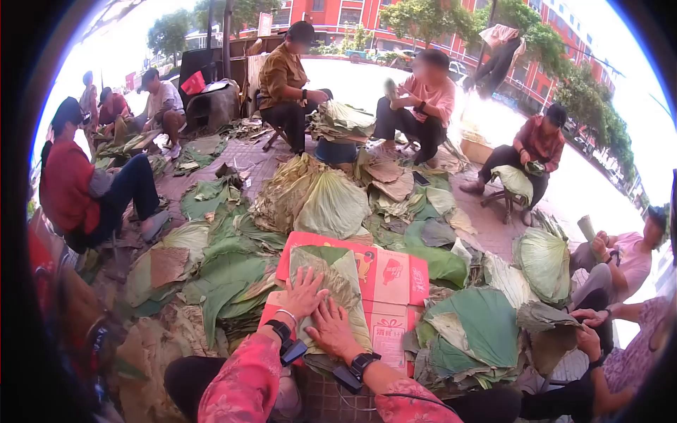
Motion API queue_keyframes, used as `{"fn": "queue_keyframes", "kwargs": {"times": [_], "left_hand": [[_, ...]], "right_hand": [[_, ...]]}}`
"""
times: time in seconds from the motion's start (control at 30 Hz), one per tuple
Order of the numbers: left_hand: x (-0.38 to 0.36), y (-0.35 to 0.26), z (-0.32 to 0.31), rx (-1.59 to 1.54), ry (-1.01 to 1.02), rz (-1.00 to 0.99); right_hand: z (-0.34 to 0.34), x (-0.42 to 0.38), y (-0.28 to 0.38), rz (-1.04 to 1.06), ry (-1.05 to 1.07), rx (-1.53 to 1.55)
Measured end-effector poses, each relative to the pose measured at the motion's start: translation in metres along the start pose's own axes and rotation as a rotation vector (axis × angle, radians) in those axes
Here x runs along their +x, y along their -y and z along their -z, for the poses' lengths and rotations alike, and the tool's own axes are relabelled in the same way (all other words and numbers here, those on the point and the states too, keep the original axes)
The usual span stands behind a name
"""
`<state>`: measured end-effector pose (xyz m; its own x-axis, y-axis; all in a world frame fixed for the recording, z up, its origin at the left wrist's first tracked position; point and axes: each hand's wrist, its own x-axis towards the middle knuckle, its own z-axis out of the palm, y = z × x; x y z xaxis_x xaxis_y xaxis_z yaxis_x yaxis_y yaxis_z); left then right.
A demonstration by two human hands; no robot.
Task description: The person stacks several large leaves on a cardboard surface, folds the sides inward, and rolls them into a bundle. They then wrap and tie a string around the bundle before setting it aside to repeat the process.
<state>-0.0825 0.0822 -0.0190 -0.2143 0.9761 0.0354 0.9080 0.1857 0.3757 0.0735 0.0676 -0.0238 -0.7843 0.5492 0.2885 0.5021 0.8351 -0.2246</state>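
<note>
A large folded leaf (348,278), green-grey and dry-looking like a lotus leaf, lies on a flattened red cardboard box (395,282) in front of me. My left hand (303,293) rests flat on its left part with the fingers spread. Just below and to the right, my right hand (333,328) also lies flat on the leaf, fingers stretched out. The two hands nearly touch, and neither grips anything. More leaf edges show under the cardboard's near side, partly hidden by my arms.
Heaps of leaves surround the cardboard: a pale fanned stack (331,204) beyond it, green leaves (236,275) to the left, a broad green leaf (476,328) to the right. Several people sit around on low stools, handling leaves. A blue tub (336,151) stands farther back, topped with leaves.
</note>
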Motion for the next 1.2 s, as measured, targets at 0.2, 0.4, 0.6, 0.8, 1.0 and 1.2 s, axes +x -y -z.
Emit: {"fn": "queue_keyframes", "kwargs": {"times": [0.2,0.4,0.6,0.8,1.0,1.2], "left_hand": [[0.001,0.008,-0.01,-0.086,-0.002,0.022],[-0.047,0.0,-0.005,-0.216,-0.338,0.237],[-0.107,-0.018,0.002,-0.381,-0.267,0.327],[-0.103,-0.024,0.004,-0.482,-0.248,0.382],[-0.103,-0.029,0.021,-0.466,-0.18,0.421],[-0.109,-0.038,0.028,-0.426,-0.281,0.333]], "right_hand": [[-0.004,0.001,0.001,-0.017,0.008,0.042],[0.001,-0.001,-0.001,-0.004,-0.036,0.058],[-0.001,-0.005,-0.002,-0.004,-0.092,0.055],[-0.014,-0.005,-0.015,-0.033,-0.183,0.343],[0.022,-0.015,0.001,-0.15,-0.235,0.377],[0.034,-0.036,0.01,-0.129,-0.129,0.261]]}}
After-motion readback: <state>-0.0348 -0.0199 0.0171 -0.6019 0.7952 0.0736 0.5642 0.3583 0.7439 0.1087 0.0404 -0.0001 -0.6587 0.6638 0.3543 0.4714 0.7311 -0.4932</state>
